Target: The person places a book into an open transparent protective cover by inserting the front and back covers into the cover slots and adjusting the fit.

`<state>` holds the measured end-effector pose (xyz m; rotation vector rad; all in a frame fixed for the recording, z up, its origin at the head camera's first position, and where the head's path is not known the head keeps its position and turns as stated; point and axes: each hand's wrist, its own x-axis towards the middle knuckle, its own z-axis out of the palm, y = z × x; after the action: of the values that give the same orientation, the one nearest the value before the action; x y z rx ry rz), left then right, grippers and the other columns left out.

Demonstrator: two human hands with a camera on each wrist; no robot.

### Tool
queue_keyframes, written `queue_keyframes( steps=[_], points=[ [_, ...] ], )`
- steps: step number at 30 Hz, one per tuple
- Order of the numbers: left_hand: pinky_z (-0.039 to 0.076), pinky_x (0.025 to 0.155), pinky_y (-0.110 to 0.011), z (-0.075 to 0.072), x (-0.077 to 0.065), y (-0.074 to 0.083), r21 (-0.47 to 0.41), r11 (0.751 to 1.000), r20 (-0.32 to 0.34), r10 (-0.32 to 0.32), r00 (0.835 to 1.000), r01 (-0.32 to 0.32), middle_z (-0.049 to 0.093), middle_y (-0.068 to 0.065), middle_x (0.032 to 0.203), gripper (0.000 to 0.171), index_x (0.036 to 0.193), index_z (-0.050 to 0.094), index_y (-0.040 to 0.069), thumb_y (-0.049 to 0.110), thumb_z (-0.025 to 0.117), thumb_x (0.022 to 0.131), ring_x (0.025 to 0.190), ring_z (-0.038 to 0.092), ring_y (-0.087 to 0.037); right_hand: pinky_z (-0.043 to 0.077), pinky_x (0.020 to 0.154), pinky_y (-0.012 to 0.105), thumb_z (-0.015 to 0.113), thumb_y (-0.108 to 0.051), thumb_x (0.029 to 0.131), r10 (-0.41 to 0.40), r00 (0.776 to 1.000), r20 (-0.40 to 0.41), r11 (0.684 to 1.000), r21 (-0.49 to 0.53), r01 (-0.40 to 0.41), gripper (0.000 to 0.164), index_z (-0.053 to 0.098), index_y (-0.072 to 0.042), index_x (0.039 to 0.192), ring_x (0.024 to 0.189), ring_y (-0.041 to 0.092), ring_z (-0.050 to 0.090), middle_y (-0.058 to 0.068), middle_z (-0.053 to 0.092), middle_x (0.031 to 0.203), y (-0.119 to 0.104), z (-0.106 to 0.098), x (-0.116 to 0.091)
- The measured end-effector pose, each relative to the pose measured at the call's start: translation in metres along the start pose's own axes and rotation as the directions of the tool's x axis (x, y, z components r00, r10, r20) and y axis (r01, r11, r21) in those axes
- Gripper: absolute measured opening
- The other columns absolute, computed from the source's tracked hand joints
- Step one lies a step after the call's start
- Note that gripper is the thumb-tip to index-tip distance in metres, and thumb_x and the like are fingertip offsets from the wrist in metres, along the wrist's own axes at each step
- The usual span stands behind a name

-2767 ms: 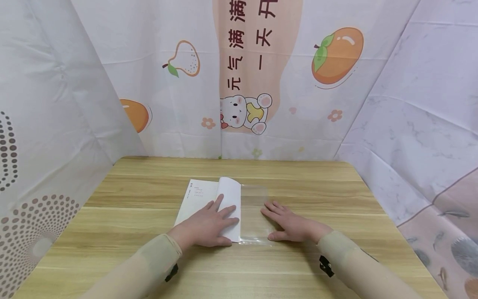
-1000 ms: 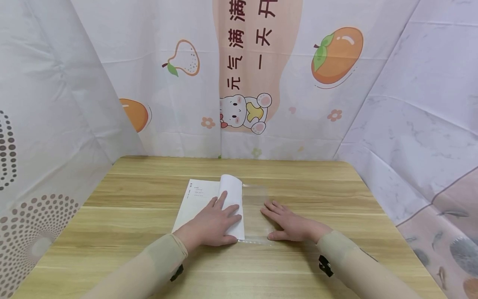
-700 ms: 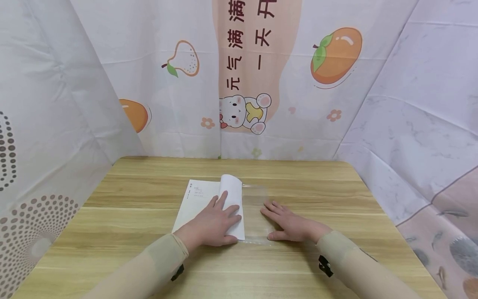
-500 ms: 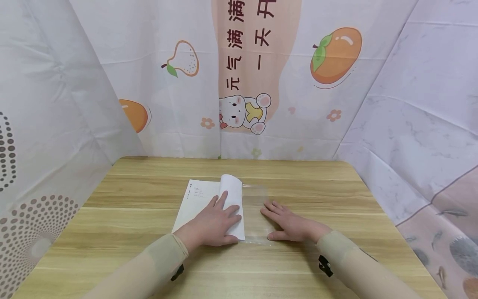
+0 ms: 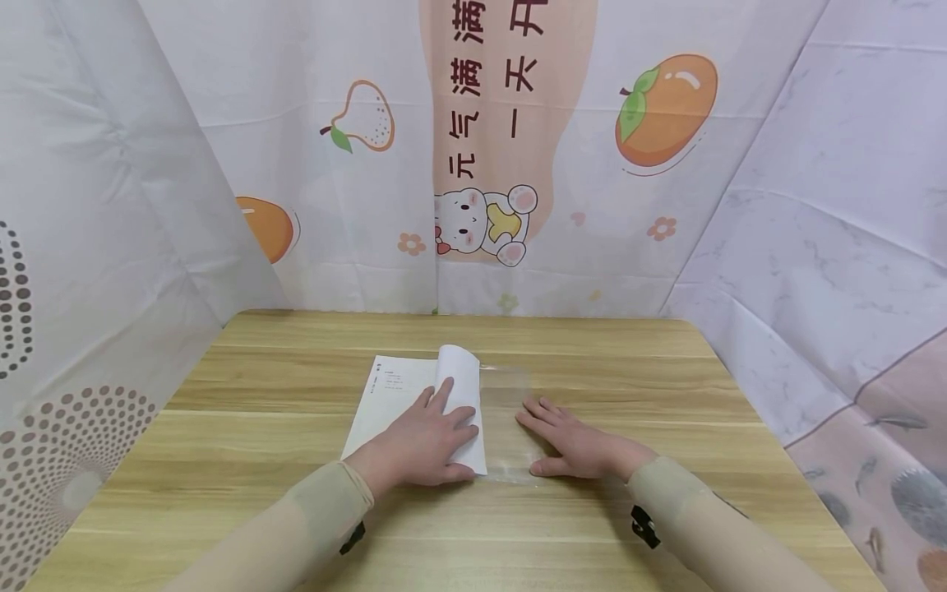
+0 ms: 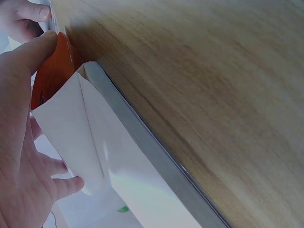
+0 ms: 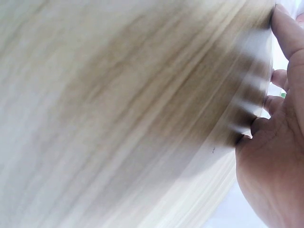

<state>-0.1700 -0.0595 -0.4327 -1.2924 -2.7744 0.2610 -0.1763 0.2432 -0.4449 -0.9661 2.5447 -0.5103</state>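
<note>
A thick book [image 5: 375, 411] lies on the wooden table with a printed page facing up at its left. Its white leaf or cover [image 5: 460, 374] curves over to the right, and my left hand [image 5: 422, 440] rests on that with fingers spread. In the left wrist view an orange surface [image 6: 53, 71] shows between the thumb and the white leaf [image 6: 71, 128]. To the right lies a clear plastic sleeve [image 5: 503, 419], partly tucked under the white leaf. My right hand [image 5: 573, 444] rests flat at the sleeve's right edge, its fingers extended.
The wooden table [image 5: 629, 353] reaches back to a printed curtain [image 5: 355, 279]. Further patterned cloth hangs on the left [image 5: 111, 247] and on the right [image 5: 836, 247].
Since the earliest frame my left hand has shifted slightly right, and the white leaf's edge has moved right over the plastic. In the last half second almost nothing moves; the right hand stays put.
</note>
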Motion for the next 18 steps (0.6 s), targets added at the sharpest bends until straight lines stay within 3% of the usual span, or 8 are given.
queue_keyframes(
  steps=[11, 18],
  points=[
    [0.038, 0.111, -0.064, -0.0033, 0.0006, 0.0002, 0.013, 1.000, 0.018, 0.020, 1.000, -0.021, 0.054, 0.000, 0.146, 0.062, 0.132, 0.063, 0.022, 0.070, 0.054, 0.094, 0.148, 0.035, -0.042, 0.012, 0.121, 0.067, 0.062, -0.044, 0.101, -0.008, 1.000, -0.008, 1.000, 0.001, 0.008, 0.082, 0.025, -0.003, 0.162, 0.154, 0.050, 0.006, 0.023, 0.010, 0.169, -0.0015, -0.0007, -0.0008],
    [0.037, 0.111, -0.064, -0.0028, -0.0001, -0.0004, 0.011, 0.999, 0.021, 0.030, 0.999, -0.031, 0.054, 0.001, 0.146, 0.061, 0.131, 0.063, 0.022, 0.069, 0.055, 0.094, 0.149, 0.034, -0.042, 0.011, 0.122, 0.065, 0.061, -0.045, 0.101, 0.001, 1.000, -0.002, 1.000, -0.012, -0.001, 0.082, 0.023, -0.005, 0.163, 0.155, 0.048, 0.005, 0.022, 0.009, 0.170, 0.0001, -0.0002, 0.0010]
  ],
)
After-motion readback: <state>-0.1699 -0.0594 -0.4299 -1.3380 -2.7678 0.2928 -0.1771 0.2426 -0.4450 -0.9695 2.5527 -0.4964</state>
